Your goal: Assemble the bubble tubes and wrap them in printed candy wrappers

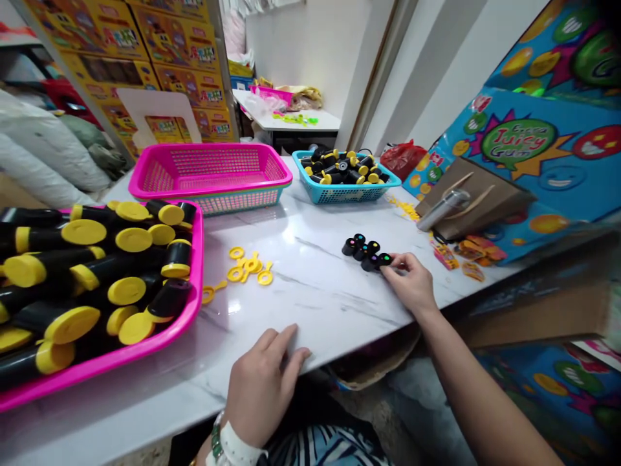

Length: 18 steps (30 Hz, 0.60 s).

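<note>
A small cluster of short black cylinders (363, 251) with coloured dots on top stands upright on the table. My right hand (411, 281) pinches the rightmost one, a black cylinder with a green dot (385, 259), thumb in front and fingers behind. At the table's front edge rests my left hand (262, 372), fingers stretched out and holding nothing. Beyond it lie several yellow plastic rings with short handles (250, 264). To the left, a pink basket (198, 272) is heaped with black tubes with yellow caps (129, 239).
Behind are an upper pink basket (208, 152) nested in a turquoise one (242, 202), and a blue basket (349, 194) of yellow-and-black tubes. At right stand a brown paper bag (478, 200), a silver cylinder (444, 210) and blue printed boxes (557, 162). Small yellow pieces (405, 209) lie nearby.
</note>
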Each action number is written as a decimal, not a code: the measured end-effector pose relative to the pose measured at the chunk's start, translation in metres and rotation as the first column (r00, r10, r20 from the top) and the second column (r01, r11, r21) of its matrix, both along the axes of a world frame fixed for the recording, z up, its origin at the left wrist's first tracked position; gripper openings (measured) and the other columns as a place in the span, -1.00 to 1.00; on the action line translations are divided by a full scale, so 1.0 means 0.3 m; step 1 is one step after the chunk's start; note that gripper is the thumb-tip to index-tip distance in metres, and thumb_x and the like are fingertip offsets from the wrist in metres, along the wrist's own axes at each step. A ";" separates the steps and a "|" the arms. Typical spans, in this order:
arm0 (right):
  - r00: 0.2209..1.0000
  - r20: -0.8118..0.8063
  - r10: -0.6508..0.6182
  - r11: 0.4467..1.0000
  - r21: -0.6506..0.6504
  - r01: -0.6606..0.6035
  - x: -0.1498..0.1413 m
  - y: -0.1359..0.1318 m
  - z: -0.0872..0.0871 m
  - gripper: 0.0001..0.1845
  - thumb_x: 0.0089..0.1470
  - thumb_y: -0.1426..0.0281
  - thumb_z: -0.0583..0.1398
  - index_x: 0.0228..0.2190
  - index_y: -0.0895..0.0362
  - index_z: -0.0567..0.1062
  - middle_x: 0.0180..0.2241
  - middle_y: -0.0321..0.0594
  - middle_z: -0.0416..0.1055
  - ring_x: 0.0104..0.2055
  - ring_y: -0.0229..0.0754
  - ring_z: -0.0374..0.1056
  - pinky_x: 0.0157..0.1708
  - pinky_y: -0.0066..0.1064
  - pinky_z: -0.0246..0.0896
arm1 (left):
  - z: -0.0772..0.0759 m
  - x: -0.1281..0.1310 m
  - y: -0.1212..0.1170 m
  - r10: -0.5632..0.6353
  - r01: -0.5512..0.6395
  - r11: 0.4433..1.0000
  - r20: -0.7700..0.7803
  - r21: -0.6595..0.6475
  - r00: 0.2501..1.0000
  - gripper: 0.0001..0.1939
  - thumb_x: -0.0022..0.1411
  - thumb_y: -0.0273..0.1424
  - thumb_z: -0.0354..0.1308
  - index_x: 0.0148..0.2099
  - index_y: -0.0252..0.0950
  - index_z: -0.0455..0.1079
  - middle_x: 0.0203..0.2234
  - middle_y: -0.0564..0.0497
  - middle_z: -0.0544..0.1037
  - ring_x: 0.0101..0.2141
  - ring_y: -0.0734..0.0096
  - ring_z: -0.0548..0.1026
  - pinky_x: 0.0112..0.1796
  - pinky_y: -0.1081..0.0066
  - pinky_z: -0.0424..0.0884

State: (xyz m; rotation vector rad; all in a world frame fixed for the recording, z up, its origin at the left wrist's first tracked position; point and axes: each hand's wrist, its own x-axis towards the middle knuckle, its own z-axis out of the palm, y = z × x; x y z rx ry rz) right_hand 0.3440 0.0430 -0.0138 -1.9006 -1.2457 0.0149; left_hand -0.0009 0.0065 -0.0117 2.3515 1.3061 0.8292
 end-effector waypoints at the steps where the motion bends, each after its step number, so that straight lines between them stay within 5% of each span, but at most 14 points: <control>1: 1.000 -0.007 -0.020 1.000 0.003 0.020 0.009 -0.012 0.000 -0.77 -0.08 0.26 0.26 -0.48 0.05 0.29 -0.20 -0.14 0.56 -0.23 -0.09 0.44 -0.13 -0.24 0.30 | 0.001 0.000 -0.001 0.004 -0.004 1.000 0.000 -0.014 1.000 -0.68 0.37 -0.23 0.05 0.04 -0.28 0.42 -0.42 0.03 0.49 -0.50 0.42 0.52 -0.45 0.45 0.41; 6: 0.998 0.037 -0.053 0.999 0.008 0.052 -0.064 -0.122 0.020 -0.74 -0.08 0.26 0.28 -0.48 0.03 0.26 -0.22 -0.15 0.51 -0.18 -0.01 0.42 -0.08 -0.19 0.24 | 0.021 0.000 -0.023 0.016 -0.008 0.989 0.054 -0.148 0.998 -0.64 0.30 -0.32 0.15 0.11 -0.29 0.38 -0.33 -0.02 0.50 -0.41 0.37 0.52 -0.39 0.41 0.47; 9: 0.971 0.038 0.234 0.971 -0.056 -0.232 -0.233 -0.176 0.036 -0.79 0.00 0.32 0.26 -0.46 0.03 0.28 -0.18 -0.17 0.49 -0.14 -0.04 0.42 -0.08 -0.25 0.24 | 0.037 0.005 -0.029 0.045 -0.018 0.974 0.114 -0.227 0.992 -0.40 0.18 -0.38 0.28 0.24 -0.27 0.24 -0.11 -0.10 0.48 -0.24 0.28 0.53 -0.28 0.35 0.52; 11: 0.865 -0.020 0.502 0.861 -0.082 -0.501 -0.368 -0.185 0.053 -0.83 0.05 0.40 0.22 -0.44 0.03 0.28 -0.18 -0.19 0.48 -0.14 -0.10 0.42 -0.12 -0.32 0.26 | 0.044 0.004 -0.021 0.066 -0.020 0.966 0.169 -0.258 0.983 -0.29 0.11 -0.44 0.32 0.29 -0.26 0.18 -0.02 -0.13 0.44 -0.13 0.23 0.50 -0.19 0.32 0.53; 15: 0.486 -0.162 0.859 0.460 -0.173 -0.871 -0.548 -0.110 0.114 -0.85 0.08 0.55 0.12 -0.35 0.05 0.33 -0.27 -0.26 0.47 -0.26 -0.22 0.41 -0.24 -0.42 0.30 | 0.048 -0.027 0.003 0.070 0.010 0.960 0.273 -0.281 0.960 -0.51 0.14 -0.59 0.25 0.12 -0.25 0.36 -0.12 -0.05 0.48 -0.11 0.31 0.48 -0.08 0.35 0.46; 16: 0.436 -0.181 0.882 0.399 -0.205 -0.894 -0.566 -0.071 0.130 -0.83 0.08 0.56 0.11 -0.32 0.05 0.36 -0.33 -0.29 0.46 -0.32 -0.24 0.40 -0.29 -0.43 0.29 | 0.047 -0.038 0.008 0.075 0.008 0.959 0.283 -0.282 0.956 -0.57 0.15 -0.60 0.25 0.07 -0.25 0.39 -0.15 -0.03 0.49 -0.13 0.32 0.49 -0.08 0.36 0.44; 18: 0.454 -0.147 0.879 0.416 -0.232 -0.880 -0.581 0.024 0.153 -0.83 0.08 0.55 0.11 -0.28 0.08 0.41 -0.44 -0.34 0.43 -0.44 -0.27 0.36 -0.38 -0.45 0.28 | 0.045 -0.059 0.014 0.096 -0.012 0.959 0.286 -0.284 0.953 -0.64 0.14 -0.57 0.27 0.00 -0.26 0.42 -0.18 -0.02 0.49 -0.16 0.33 0.49 -0.10 0.36 0.43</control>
